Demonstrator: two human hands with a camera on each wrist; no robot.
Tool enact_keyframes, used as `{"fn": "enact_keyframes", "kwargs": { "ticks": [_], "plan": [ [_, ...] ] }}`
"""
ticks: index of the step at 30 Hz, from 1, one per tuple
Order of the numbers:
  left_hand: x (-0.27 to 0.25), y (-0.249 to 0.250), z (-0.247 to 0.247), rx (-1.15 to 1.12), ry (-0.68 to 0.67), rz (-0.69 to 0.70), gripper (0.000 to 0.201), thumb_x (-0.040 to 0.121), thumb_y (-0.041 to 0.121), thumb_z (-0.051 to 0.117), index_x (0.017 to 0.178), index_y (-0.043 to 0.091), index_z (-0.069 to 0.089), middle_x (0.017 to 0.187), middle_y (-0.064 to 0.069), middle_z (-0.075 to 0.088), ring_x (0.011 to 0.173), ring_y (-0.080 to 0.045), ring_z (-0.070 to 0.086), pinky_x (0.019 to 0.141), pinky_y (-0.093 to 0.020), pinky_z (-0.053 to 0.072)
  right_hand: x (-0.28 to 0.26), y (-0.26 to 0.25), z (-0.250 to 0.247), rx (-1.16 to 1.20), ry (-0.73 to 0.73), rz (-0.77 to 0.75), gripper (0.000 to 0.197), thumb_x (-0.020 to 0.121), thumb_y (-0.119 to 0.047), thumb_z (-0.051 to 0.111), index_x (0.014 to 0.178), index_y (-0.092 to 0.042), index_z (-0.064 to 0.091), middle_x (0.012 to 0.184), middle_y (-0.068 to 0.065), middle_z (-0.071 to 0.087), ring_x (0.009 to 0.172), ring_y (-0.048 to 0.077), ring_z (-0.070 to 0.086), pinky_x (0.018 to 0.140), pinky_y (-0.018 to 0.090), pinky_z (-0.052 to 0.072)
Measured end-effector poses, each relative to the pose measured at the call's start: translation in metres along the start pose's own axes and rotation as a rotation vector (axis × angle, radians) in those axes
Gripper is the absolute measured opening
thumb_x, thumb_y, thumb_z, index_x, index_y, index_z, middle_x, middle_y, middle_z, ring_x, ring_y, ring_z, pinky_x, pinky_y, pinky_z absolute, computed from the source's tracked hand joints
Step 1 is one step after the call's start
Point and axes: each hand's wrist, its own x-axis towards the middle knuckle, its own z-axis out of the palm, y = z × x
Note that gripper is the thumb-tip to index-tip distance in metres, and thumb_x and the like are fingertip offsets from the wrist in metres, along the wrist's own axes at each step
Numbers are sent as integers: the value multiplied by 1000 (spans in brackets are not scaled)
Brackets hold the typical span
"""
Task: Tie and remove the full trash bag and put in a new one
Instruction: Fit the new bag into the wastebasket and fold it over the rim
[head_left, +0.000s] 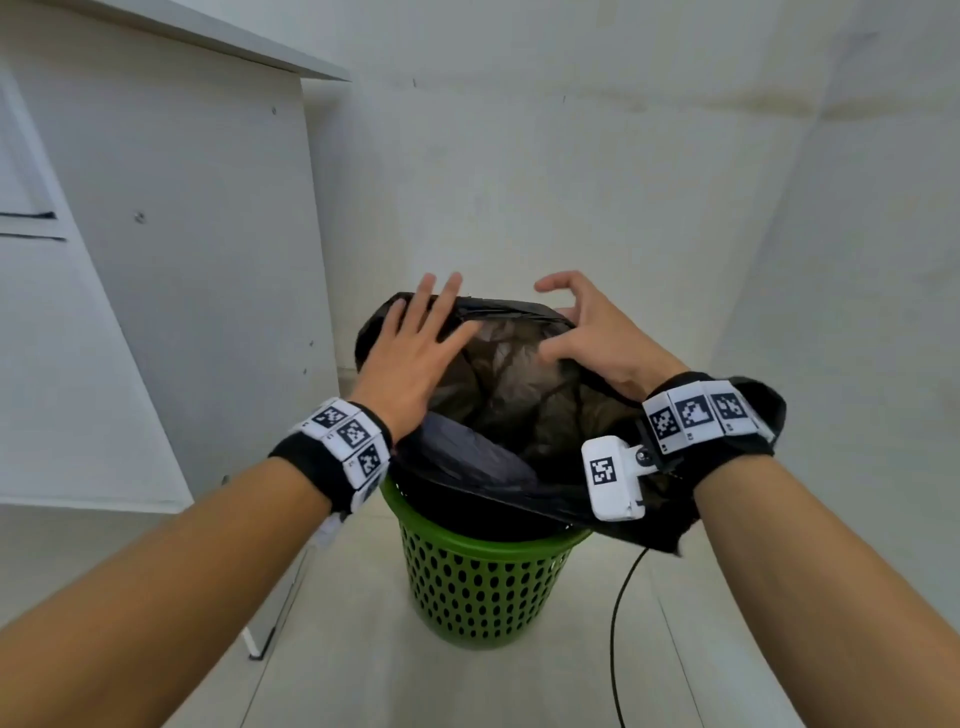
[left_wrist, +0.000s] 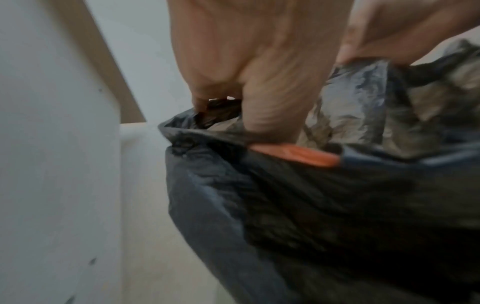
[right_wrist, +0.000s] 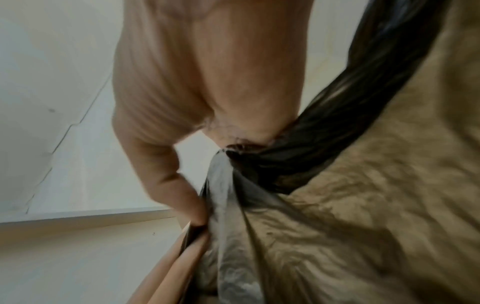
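At the bottom of the head view two bare forearms reach up from the lower corners, each with a black wristband bearing white marker tiles; a white camera box (head_left: 613, 478) hangs off the right wristband; a thin black cable (head_left: 621, 623) runs down the floor at lower right of centre. Just above the arms, at lower centre, stands the green perforated bin (head_left: 467, 592) on a pale floor; the black bag (head_left: 483, 467) sits in it, its mouth pulled up wide above the rim and open, crumpled brown paper (head_left: 509, 364) showing inside; an orange strip (left_wrist: 293, 154) shows at the bag's edge in the left wrist view. The left hand (head_left: 415, 353) lies at the bag's left edge, fingers straight and spread; the left wrist view shows its thumb pressed into the bag's mouth, though blurred; the right hand (head_left: 592, 332) holds the bag's right edge, thumb and curled fingers pinching a bunched fold, as the right wrist view shows. At upper left stands a white cabinet (head_left: 171, 249); a pale wall (head_left: 571, 156) fills the rest behind.
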Motion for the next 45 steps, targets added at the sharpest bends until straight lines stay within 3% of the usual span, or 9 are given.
{"fn": "enact_keyframes", "kwargs": {
  "ticks": [5, 11, 16, 22, 26, 33, 38, 41, 45],
  "plan": [
    [-25, -44, 21, 18, -170, -79, 115, 76, 2, 70, 158, 38, -2, 163, -11, -29, 151, -39, -20, 119, -63, 8, 5, 22, -27, -404, 259, -108, 46, 67, 20, 48, 70, -21, 68, 83, -1, 62, 74, 11, 55, 72, 27, 43],
    [-11, -32, -1, -303, -25, -93, 90, 67, 58, 68, 146, 25, 40, 165, -11, 8, 153, -34, 2, 118, -64, 5, 12, 34, -10, -640, 245, -54, 54, 78, 5, 61, 125, -20, 72, 120, 5, 62, 116, 23, 58, 94, 22, 40],
    [12, 10, -13, -131, 95, -24, 115, 69, 80, 59, 154, 10, 28, 167, -13, 2, 154, -34, 1, 119, -64, 9, 3, 10, 16, -344, 229, -218, 52, 65, 14, 58, 100, -16, 81, 101, -2, 76, 99, 11, 70, 94, 27, 55],
    [29, 16, 1, -608, 62, -79, 22, 97, 12, 50, 114, 13, 64, 110, -13, 68, 102, -35, 63, 87, -42, 47, -10, -4, 13, -457, 243, -114, 47, 71, 5, 60, 100, -25, 79, 106, -3, 72, 107, 17, 66, 98, 32, 52],
    [32, 6, -11, -1092, -112, -278, 19, 98, 2, 48, 93, 3, 66, 86, -10, 67, 82, -23, 61, 73, -29, 42, -29, 10, -1, -1231, 279, 85, 63, 78, -23, 65, 139, -33, 55, 155, 11, 29, 144, 35, 22, 117, 58, 20],
    [28, 20, -24, -1784, -475, -485, 29, 103, 1, 39, 123, -10, 57, 114, -28, 63, 100, -34, 62, 100, -47, 48, -34, 45, 36, -1282, 43, 90, 110, 70, -55, 67, 159, -17, 15, 167, 11, -18, 153, 33, -20, 120, 64, -4],
    [24, 15, -22, -1642, -503, -484, 17, 101, 11, 51, 113, 15, 62, 96, -15, 68, 76, -23, 65, 70, -33, 56, -23, 60, 16, -823, 297, 110, 24, 81, -3, 58, 100, -10, 71, 118, 18, 67, 115, 32, 59, 98, 37, 41],
    [8, 0, -6, -1371, -382, -340, 22, 94, 49, 62, 105, 30, 57, 96, -1, 72, 76, -13, 65, 72, -28, 51, -16, 65, -6, -219, 288, 311, 8, 87, -3, 69, 82, -7, 73, 81, 13, 70, 78, 25, 64, 73, 30, 49],
    [-7, -7, 12, -912, -424, -76, 34, 88, 50, 69, 85, 16, 69, 78, -3, 71, 74, -19, 67, 67, -29, 44, -18, 68, -9, 32, 67, 488, 34, 86, -20, 74, 107, 7, 73, 99, 22, 76, 84, 34, 72, 80, 41, 57]
  ]
}}
